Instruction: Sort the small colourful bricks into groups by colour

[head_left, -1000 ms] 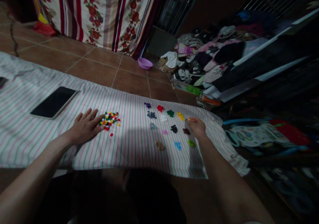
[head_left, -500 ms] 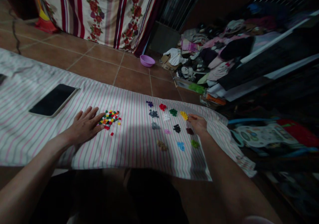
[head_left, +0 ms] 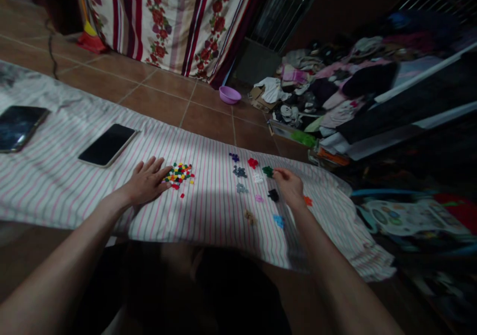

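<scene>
My left hand (head_left: pixel 149 182) lies flat with its fingers spread, at the left edge of a mixed pile of small coloured pieces (head_left: pixel 181 173). One red piece (head_left: pixel 182 196) sits apart just in front of that pile. At the dark green pile (head_left: pixel 267 171), the thumb and fingers of my right hand (head_left: pixel 289 186) are pinched together; whatever is between them is hidden. Around it are single-colour piles: red (head_left: pixel 253 162), white (head_left: pixel 258 178), black (head_left: pixel 273 195), light blue (head_left: pixel 278 220) and several others. An orange pile (head_left: pixel 307 201) shows to the right of my wrist.
A striped cloth (head_left: pixel 212 210) covers the work surface. Two phones, one dark-screened (head_left: pixel 109 146) and one at the far left (head_left: pixel 22 127), rest on it. Beyond the edge stand a purple basin (head_left: pixel 230 95) on the tiled floor and a heap of clothes (head_left: pixel 316 86).
My right hand has moved from the yellow pile leftward to the dark green one. It now hides the yellow pile, while orange pieces have come into sight. My left hand stays by the mixed pile.
</scene>
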Demonstrator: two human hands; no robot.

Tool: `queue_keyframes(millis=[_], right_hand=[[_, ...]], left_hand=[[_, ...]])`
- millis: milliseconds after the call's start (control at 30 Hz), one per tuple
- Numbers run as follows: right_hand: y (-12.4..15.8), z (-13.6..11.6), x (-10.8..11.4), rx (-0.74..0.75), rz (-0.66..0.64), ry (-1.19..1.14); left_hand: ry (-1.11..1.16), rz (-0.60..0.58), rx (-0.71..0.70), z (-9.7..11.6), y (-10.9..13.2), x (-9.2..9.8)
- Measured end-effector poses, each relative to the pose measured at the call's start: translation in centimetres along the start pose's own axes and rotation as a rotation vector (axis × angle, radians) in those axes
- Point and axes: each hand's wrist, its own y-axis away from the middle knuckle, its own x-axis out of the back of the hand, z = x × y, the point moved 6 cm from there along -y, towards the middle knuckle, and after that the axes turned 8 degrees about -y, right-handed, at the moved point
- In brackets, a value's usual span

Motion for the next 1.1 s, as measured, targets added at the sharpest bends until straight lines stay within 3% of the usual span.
queue_keyframes(millis=[300, 567, 800, 1100], right_hand=[[5.5, -8.3, -8.1, 0.191, -0.246, -0.157], [11.0, -12.4, -14.2, 0.264, -0.493, -0.188], [13.4, -14.9, -17.2, 0.341, -0.580, -0.161], [15.1, -16.9, -18.6, 0.439, -0.565, -0.103]], left_hand=[[0.020, -0.027, -0.005, -0.7, 0.5, 0.0], [-0.024, -0.092, 0.112, -1.4, 1.8, -0.3], [-0.019, -0.074, 0.121, -0.8, 1.8, -0.5], [-0.001, -0.072, 0.115, -0.5, 1.6, -0.2]])
